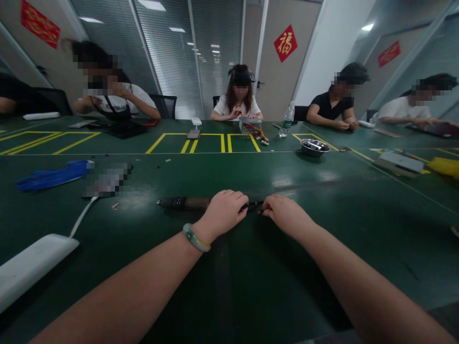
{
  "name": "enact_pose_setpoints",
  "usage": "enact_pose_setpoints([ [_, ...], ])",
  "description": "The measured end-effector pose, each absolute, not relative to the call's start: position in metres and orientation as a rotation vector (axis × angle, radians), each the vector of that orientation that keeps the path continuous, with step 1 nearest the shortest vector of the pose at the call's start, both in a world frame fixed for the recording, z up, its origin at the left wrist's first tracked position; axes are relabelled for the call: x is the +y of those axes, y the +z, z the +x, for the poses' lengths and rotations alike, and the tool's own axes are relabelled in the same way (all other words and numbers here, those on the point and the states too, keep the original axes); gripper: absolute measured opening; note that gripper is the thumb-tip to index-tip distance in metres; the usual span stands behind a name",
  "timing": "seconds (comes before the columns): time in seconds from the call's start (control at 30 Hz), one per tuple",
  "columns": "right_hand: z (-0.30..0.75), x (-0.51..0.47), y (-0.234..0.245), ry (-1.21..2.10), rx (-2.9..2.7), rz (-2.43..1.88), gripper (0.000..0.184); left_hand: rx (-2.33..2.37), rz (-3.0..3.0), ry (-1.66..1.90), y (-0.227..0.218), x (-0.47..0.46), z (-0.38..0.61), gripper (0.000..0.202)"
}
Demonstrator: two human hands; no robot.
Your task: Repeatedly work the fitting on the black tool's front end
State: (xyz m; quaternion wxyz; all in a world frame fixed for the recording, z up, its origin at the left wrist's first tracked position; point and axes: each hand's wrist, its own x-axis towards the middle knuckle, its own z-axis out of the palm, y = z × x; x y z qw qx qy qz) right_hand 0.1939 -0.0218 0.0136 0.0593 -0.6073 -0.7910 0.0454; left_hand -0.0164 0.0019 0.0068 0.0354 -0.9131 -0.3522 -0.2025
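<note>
A dark, straight electric screwdriver [184,203] lies on the green table with its metal tip to the left. My left hand [226,210], with a jade bangle on the wrist, is closed around its rear end. A short piece of black cable [255,204] shows between my hands. My right hand [285,213] pinches that cable with thumb and forefinger. The part inside the right fingers is mostly hidden.
A blue glove [55,176], a phone [109,180] and a white power bank [32,267] lie to the left. Farther off are a metal bowl [314,147], a water bottle [287,120] and a grey box with wires [250,125]. Several people sit across the table.
</note>
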Motion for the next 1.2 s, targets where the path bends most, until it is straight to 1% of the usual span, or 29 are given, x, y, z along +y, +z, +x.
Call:
enact_pose_setpoints([
  [0.13,0.196,-0.023,0.013,0.149,-2.376,-1.930,0.010,-1.077,-2.858,-0.639,0.006,0.004,-0.019,0.010],
  [0.23,0.196,-0.024,0.015,0.155,-2.349,-1.954,0.007,-1.085,-2.874,-0.658,0.005,0.006,-0.019,0.011],
  [0.33,0.192,-0.025,0.017,0.139,-2.331,-1.878,0.005,-1.096,-2.881,-0.667,0.004,0.007,-0.020,0.013],
  [0.57,0.181,-0.025,0.014,0.059,-2.297,-1.642,0.009,-1.078,-2.909,-0.675,0.005,0.007,-0.022,0.014],
  [0.97,0.184,-0.022,0.012,0.137,-2.318,-1.547,0.008,-1.089,-2.884,-0.675,0.003,0.006,-0.021,0.013],
  [1.2,0.181,-0.018,0.007,0.011,-2.390,-1.464,0.013,-1.106,-2.857,-0.679,0.000,0.005,-0.019,0.012],
])
